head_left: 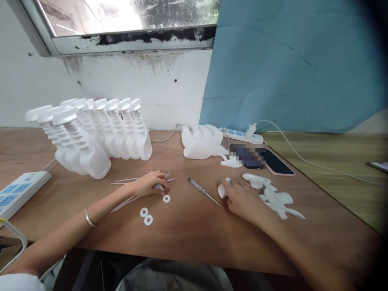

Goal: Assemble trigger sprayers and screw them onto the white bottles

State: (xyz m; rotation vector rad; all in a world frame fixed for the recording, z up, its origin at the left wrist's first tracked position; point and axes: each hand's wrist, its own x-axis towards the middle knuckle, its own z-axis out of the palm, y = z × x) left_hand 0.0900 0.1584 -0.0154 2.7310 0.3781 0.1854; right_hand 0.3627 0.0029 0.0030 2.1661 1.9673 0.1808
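Observation:
My left hand (pixel 151 184) rests low over the table, fingers bent and closed around a small white washer (pixel 159 186). Just beside its fingertips lies another flat white washer (pixel 166 198), and two more washers (pixel 146 216) are nearer to me. Thin white tubes (pixel 124 202) run under and around this hand. On the right, my right hand (pixel 241 198), slightly blurred, grips a white plastic spray-head piece (pixel 222 190). Loose white spray-head parts (pixel 277 199) lie beyond its wrist. Between my hands is a clear-handled screwdriver (pixel 204 191), its tip close to my right hand.
Several white spray-shaped bottles (pixel 121 133) stand at the back left. More white bottles (pixel 201 141) lie behind the screwdriver. Phones (pixel 277 161) and a power strip (pixel 242 135) with a cable are at the back right. Another power strip (pixel 21 188) sits at far left.

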